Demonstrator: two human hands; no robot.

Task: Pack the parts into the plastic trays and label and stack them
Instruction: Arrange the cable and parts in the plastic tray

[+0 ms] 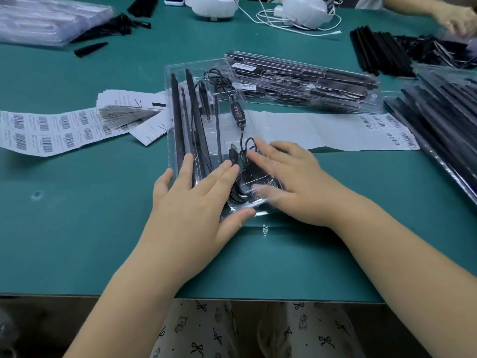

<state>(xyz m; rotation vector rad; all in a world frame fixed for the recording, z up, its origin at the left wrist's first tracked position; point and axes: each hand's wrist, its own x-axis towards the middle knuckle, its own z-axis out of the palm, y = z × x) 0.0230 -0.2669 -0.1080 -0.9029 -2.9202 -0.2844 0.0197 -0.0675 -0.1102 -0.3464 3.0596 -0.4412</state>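
Pressing down with both hands, the person steadies a clear plastic tray (pixel 206 73) at the centre of the frame on the green table (pixel 77 202), its near end toward them. The left hand (pixel 191 202) lies flat with straight fingers over the long black rods (pixel 178 115) in the tray's left channels, its thumb along the near edge, seemingly to keep the tray from sliding. The right hand (pixel 289 182), also flat and relaxed, presses on the coiled black cable (pixel 242 187) in the tray's near right pocket, probably seating the springy loops so they stay down; its inline controller (pixel 238 112) sits higher up in the tray. Neither hand grips anything. Sheets of barcode labels (pixel 49 133) lie at centre left, within reach for the labelling step, and finished trays (pixel 302 81) are stacked at upper right, just beyond the one being filled. Another person's hand (pixel 456 19) shows at the top right corner.
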